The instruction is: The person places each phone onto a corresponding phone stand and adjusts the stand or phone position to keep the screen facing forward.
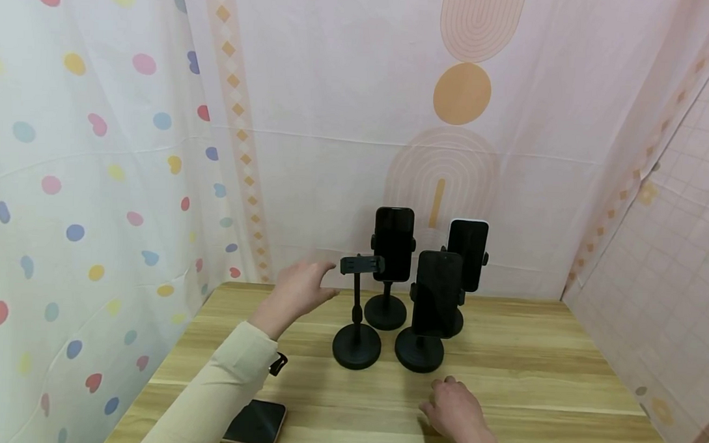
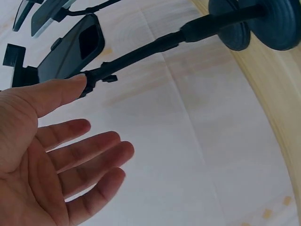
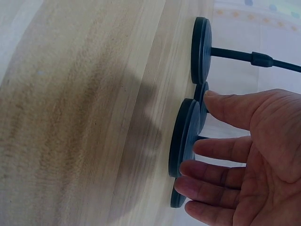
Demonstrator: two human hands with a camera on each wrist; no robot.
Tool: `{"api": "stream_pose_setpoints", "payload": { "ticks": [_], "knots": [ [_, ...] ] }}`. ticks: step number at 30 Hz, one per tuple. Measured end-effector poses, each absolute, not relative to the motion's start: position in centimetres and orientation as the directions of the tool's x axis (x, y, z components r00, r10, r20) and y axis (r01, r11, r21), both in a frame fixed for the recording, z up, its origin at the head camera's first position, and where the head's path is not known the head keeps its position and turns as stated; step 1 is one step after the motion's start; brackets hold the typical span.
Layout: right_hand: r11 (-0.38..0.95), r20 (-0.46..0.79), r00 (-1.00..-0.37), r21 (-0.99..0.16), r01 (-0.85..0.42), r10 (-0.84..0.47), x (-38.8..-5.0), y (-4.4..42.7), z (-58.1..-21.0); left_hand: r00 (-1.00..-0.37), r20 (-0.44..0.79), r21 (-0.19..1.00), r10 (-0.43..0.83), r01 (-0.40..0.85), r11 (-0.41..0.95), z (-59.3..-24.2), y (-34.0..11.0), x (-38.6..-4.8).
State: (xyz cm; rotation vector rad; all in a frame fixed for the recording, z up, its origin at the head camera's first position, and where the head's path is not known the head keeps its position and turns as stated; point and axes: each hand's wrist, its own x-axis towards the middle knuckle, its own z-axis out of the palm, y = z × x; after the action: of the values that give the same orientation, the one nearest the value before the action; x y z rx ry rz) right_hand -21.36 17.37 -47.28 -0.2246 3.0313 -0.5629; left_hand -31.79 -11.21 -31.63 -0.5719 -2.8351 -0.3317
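My left hand (image 1: 296, 292) is raised just left of a black phone stand (image 1: 356, 347) whose clamp (image 1: 360, 265) holds no phone. In the left wrist view its fingers are spread and relaxed, with nothing in the palm; the thumb overlaps the stand's top, and I cannot tell whether it touches. Low over the tabletop, in front of the stands, hovers my right hand (image 1: 456, 413), also holding nothing. Its loosely bent fingers (image 3: 209, 183) appear before the round black bases (image 3: 183, 136) in the right wrist view.
Three other stands carry upright phones: one at the back (image 1: 393, 244), one in front (image 1: 437, 295), and a white-edged one (image 1: 468, 251) at the right. Another phone (image 1: 263, 422) lies flat on the wooden table (image 1: 536, 378), partly behind my left sleeve. Patterned curtains (image 1: 335, 116) surround the table.
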Motion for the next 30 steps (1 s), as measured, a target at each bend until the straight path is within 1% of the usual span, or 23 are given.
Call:
{"api": "stream_pose_setpoints", "payload": {
  "ticks": [3, 11, 17, 21, 25, 30],
  "knots": [
    [0.922, -0.016, -0.988, -0.361, -0.136, -0.152, -21.4, 17.4, -47.3, -0.908, 0.239, 0.187, 0.345, 0.392, 0.901, -32.5, -11.7, -31.7],
    [0.917, -0.019, -0.989, -0.376, -0.13, -0.148, -21.4, 17.4, -47.4, -0.925, 0.165, 0.132, 0.341, 0.364, 0.922, -35.1, -13.4, -31.0],
    [0.918, -0.012, -0.988, -0.372, -0.139, -0.155, -21.6, 17.1, -47.6, -0.927, 0.165, 0.101, 0.338, 0.357, 0.929, -36.9, -14.9, -30.4],
    [0.918, 0.02, -0.985, -0.359, -0.168, -0.173, -21.7, 17.0, -47.7, -0.931, 0.152, 0.089, 0.331, 0.346, 0.934, -38.0, -15.8, -29.9],
    [0.923, 0.067, -0.98, -0.331, -0.197, -0.185, -21.8, 16.7, -47.9, -0.937, 0.128, 0.097, 0.326, 0.339, 0.936, -38.9, -16.4, -29.4],
    [0.933, 0.091, -0.979, -0.299, -0.201, -0.182, -22.2, 16.5, -48.0, -0.947, 0.113, 0.145, 0.302, 0.316, 0.937, -39.9, -16.9, -29.0]
  ]
}}
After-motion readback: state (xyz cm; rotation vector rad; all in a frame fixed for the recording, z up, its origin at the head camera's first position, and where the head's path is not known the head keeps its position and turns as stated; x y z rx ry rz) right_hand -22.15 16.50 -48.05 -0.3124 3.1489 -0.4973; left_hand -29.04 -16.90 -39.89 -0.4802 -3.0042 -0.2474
